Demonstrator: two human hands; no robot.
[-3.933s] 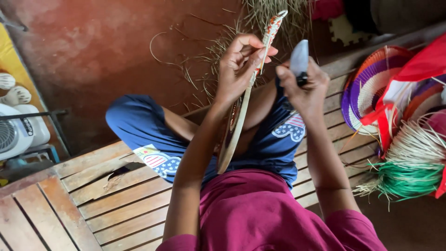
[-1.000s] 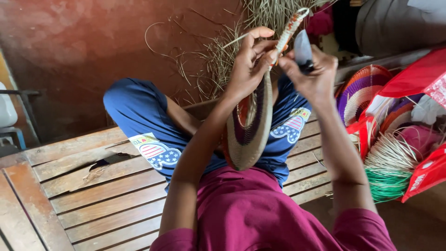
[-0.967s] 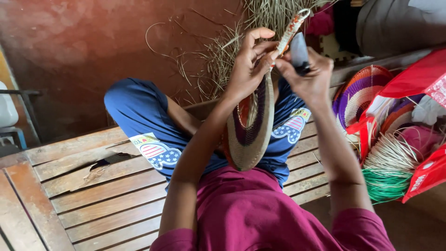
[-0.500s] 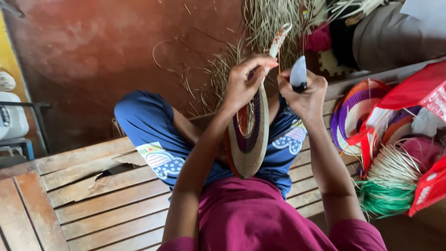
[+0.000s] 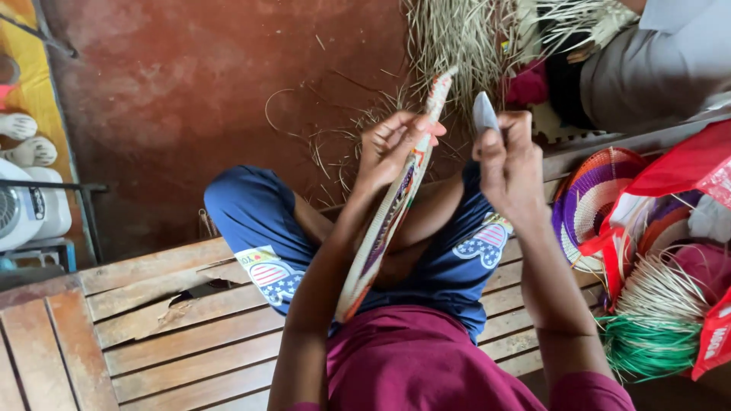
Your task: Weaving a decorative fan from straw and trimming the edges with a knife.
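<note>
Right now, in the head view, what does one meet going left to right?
White fan → wooden slat bench → left hand holding the woven disc → right hand with the small blade → green straw bundle.

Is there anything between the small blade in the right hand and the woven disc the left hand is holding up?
Nothing visible. The right hand holds the small grey blade just beside the flat woven coiled disc gripped by the left hand; only open air separates them.

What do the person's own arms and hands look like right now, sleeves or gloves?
Both arms are bare from the short maroon sleeves down. The left hand and right hand wear no gloves; no rings, watch or bracelets show. Below them, dark blue shorts carry flag-patterned patches.
</note>
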